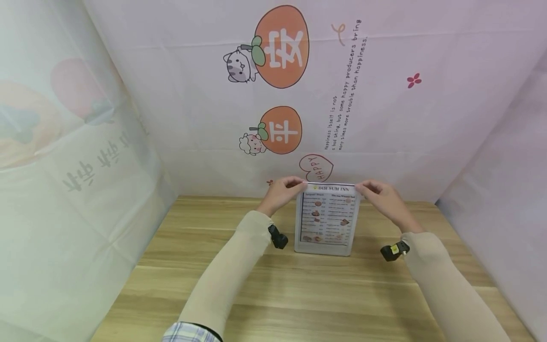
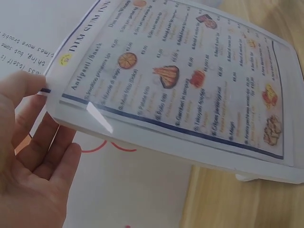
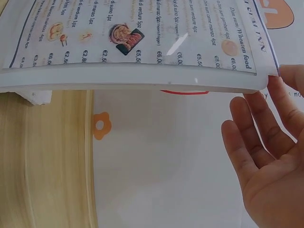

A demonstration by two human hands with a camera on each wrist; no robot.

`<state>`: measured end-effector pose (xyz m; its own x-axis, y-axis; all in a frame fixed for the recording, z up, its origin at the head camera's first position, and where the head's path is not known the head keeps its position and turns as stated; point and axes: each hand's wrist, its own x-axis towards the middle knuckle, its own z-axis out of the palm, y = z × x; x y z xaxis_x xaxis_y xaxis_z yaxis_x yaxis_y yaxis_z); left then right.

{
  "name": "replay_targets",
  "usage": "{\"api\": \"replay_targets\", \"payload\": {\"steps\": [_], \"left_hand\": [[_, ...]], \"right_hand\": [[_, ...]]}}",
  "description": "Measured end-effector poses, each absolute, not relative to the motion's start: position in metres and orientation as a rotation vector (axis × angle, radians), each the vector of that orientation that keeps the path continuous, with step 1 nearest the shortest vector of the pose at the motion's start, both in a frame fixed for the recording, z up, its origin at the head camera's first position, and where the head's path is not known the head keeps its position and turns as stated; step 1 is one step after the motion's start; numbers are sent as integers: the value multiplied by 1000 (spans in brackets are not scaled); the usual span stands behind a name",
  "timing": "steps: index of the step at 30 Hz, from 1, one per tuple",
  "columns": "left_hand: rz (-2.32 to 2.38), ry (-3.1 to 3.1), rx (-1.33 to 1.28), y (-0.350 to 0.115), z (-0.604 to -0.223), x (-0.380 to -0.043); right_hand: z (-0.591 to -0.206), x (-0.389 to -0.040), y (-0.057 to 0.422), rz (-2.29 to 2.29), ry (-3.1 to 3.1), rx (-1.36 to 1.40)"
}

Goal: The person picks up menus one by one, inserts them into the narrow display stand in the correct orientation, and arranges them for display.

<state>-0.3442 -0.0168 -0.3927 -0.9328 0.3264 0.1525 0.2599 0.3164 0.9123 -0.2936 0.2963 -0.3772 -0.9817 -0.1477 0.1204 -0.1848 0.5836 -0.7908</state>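
A printed menu sheet [image 1: 326, 221] headed "DIM SUM INN" sits in a white display stand [image 1: 322, 250], which is upright on the table. My left hand [image 1: 283, 194] pinches the sheet's upper left corner between thumb and index finger; the other fingers curl behind it in the left wrist view. At the upper right corner, my right hand [image 1: 384, 199] holds the sheet the same way. The top strip of the sheet, edged in purple, shows at the stand's upper edge. A small white foot [image 3: 40, 97] juts out behind the stand. Glare crosses the glossy front.
The wooden table [image 1: 299, 299] reaches back to a white printed cloth [image 1: 192, 118]. More cloth hangs on the left [image 1: 64, 213] and right sides. A black wrist camera [image 1: 278, 236] is strapped to the left wrist, another [image 1: 394, 251] to the right.
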Motion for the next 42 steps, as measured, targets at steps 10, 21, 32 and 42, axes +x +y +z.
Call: {"api": "replay_targets", "payload": {"steps": [10, 21, 32, 42], "left_hand": [[1674, 2564, 510, -5, -377, -344], [1627, 2638, 431, 4, -374, -343], [1624, 2604, 459, 4, -377, -342], [1633, 2605, 487, -1, -382, -338]], "right_hand": [[-368, -302, 288, 1332, -2770, 257], [-365, -305, 283, 1300, -2762, 254], [-370, -308, 285, 1308, -2760, 251], [-371, -304, 286, 1307, -2799, 294]]}}
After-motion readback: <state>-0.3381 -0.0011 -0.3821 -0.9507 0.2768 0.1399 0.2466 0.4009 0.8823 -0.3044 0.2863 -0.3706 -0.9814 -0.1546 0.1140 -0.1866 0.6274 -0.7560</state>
